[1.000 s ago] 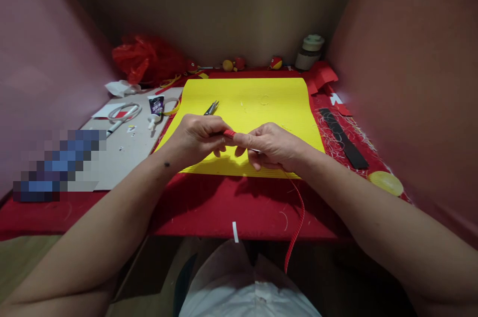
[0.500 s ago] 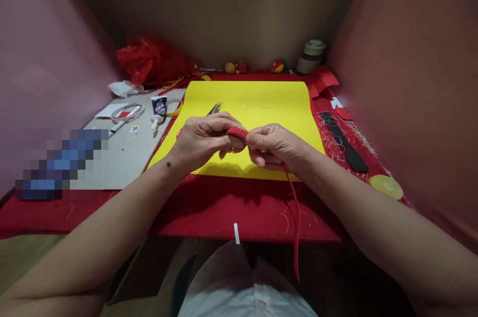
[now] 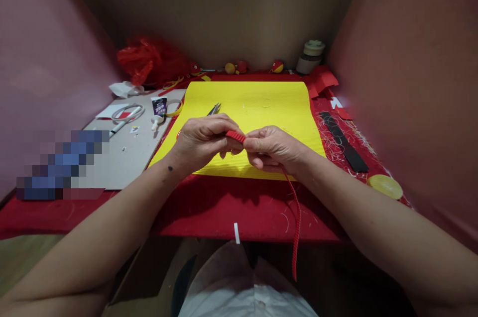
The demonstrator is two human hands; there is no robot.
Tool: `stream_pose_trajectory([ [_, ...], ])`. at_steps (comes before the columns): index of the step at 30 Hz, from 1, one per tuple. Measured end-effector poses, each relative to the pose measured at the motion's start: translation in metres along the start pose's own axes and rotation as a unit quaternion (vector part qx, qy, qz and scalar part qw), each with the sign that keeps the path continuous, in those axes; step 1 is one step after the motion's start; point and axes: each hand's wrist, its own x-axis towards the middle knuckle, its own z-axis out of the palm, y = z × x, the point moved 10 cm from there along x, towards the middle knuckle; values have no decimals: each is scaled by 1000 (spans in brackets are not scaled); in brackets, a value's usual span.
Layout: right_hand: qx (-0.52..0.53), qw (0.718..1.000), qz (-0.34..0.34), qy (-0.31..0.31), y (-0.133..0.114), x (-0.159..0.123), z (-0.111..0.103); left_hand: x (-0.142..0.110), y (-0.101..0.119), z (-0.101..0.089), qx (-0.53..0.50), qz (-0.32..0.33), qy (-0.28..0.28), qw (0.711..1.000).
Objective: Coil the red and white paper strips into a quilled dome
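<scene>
Above the yellow sheet point(image 3: 261, 103), both hands' grips pinch the red strip point(image 3: 235, 136) (tail dangling).

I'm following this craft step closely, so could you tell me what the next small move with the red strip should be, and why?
Probably another turn of the coil: the left hand pinches the rolled end of the red strip, the right hand feeds it, and a long tail hangs unrolled past the table edge.

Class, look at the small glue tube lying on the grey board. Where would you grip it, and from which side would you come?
Grip the glue tube across its dark flat body, coming from above. It lies flat with the white nozzle end toward the person, and its long sides look free, apart from a yellow ring close on its right.
</scene>
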Motion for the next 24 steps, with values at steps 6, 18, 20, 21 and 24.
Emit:
stream_pose_trajectory([
  [6,35,999,32,-20,3,-2,0,0,2,-5,39,2,-13,999],
  [18,-22,996,65,64,4,-5,-14,1,-7,-9,75,-10,-13,997],
  [20,-34,994,64,79,3,-5,-14,2,-8,-8,95,-9,-19,995],
  [21,-40,994,62,87,3,-5,-15,2,-9,-8,106,-9,-21,994],
  [24,-56,992,55,101,2,-5,-16,1,-11,-7,130,-11,-30,991],
])
